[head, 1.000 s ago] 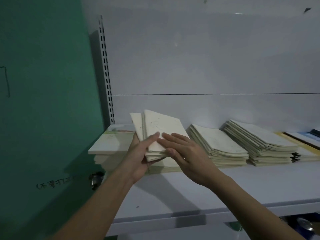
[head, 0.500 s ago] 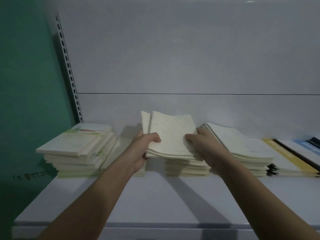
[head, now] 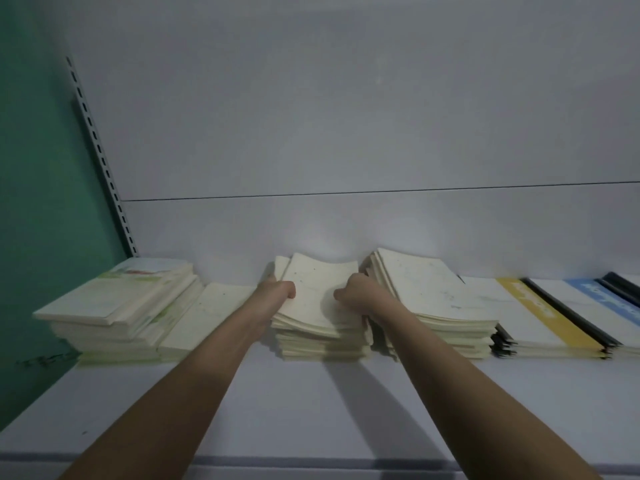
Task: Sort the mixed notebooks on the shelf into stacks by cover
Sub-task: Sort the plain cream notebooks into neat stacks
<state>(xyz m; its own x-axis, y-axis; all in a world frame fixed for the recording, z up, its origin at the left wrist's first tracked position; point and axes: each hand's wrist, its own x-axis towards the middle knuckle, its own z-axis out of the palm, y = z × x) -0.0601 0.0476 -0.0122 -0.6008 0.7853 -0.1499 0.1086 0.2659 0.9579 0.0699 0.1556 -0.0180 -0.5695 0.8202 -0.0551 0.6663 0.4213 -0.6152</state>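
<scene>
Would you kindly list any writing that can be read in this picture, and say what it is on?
None can be read.
Dark handwriting on the green wall, low left: too blurred.
Pale marks on the yellow band of a notebook: too blurred.
Pale marks on the blue band of a notebook: too blurred.
Green print on the left stack's top cover: too blurred.

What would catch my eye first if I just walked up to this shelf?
Two bare hands, left hand and right hand, grip a bundle of cream paper notebooks atop the middle stack. Right of it, a yellow-striped white notebook stands out; a green wall fills the left.
</scene>
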